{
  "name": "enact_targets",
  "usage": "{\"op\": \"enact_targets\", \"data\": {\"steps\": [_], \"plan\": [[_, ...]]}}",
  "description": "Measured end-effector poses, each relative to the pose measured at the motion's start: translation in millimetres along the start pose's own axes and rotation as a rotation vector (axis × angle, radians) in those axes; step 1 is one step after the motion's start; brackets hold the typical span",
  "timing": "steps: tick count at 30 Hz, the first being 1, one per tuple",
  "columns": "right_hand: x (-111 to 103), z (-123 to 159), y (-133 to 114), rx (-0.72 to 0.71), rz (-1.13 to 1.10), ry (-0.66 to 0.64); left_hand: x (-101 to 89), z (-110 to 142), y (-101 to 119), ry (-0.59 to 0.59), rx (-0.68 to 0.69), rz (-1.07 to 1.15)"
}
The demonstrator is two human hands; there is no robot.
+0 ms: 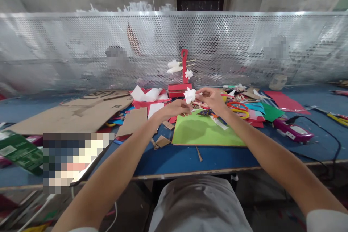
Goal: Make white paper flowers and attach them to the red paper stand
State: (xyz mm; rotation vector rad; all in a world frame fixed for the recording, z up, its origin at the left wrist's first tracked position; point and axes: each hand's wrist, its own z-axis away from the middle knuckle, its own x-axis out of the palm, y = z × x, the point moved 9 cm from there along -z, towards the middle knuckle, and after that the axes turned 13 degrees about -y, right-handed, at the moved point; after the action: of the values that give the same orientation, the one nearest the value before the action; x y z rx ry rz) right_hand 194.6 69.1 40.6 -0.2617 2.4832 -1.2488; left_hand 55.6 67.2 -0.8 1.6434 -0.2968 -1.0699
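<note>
While the white flower (189, 95) is held up over the bench (168, 161), near the far edge of a lime-green sheet (206, 132), the right hand (212, 98) has its fingers pinched together on the flower's stem end. Just below the bloom, the left hand (176, 108) has its fingers curled in, nearly together; whether they grip anything, I cannot tell. Behind stands a red holder (179, 87) with white blossoms (174, 69) beside its hooked upright. Brown cardboard (70, 114) lies to the left, a purple device (295, 131) to the right, and a perforated screen (231, 43) backs everything.
</note>
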Motion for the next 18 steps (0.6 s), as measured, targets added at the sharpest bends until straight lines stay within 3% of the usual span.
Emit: {"op": "enact_targets", "data": {"steps": [7,13,18], "plan": [[6.9,-0.9,-7.4,-0.010,0.092,-0.043,-11.3,2.4,1.6,0.170,0.038,0.316],[-7.3,-0.6,-15.0,-0.045,0.085,0.021,-15.7,5.4,5.2,0.210,0.034,0.266],[-0.2,-0.2,-15.7,-0.046,0.174,-0.015,-12.3,3.4,4.7,0.234,0.034,0.252]]}}
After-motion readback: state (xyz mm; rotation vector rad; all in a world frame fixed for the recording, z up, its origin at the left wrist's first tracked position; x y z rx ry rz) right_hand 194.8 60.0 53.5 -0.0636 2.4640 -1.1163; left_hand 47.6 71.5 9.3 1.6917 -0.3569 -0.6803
